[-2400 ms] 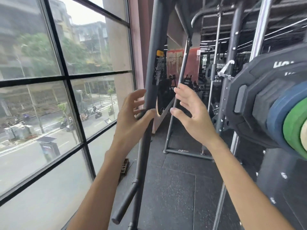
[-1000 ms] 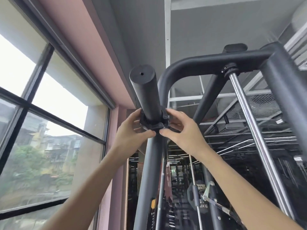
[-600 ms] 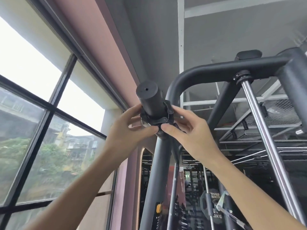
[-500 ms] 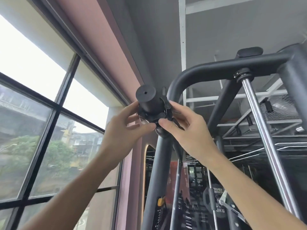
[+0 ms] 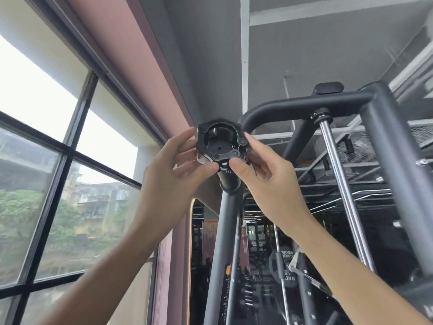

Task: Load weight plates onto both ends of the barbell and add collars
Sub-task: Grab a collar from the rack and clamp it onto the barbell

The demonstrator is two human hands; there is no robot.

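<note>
Black plastic clamp collar (image 5: 220, 143) sits at the very tip of the dark storage post (image 5: 222, 231), pinched from 2 sides: left hand (image 5: 168, 174) and right hand (image 5: 269, 181) grip its rim with thumb and fingers. Lifting it straight along the post should avoid binding. Curved black rack tube (image 5: 304, 106) arches close behind; chrome guide rod (image 5: 339, 184) stands rightward.

Gym corner beside the glass, looking up.
Dark-framed window (image 5: 35, 95) on the left, overcast daylight, trees (image 5: 21, 214) and weathered apartment blocks (image 5: 98, 198) outside. Pink wall band (image 5: 131, 62) above it meets a grey ceiling (image 5: 328, 57) (one white beam (image 5: 245, 55) crosses it). Black tubular rack frame (image 5: 293, 105) and a chrome guide rod (image 5: 342, 184) stand right; dim gym interior (image 5: 257, 266) behind.
</note>
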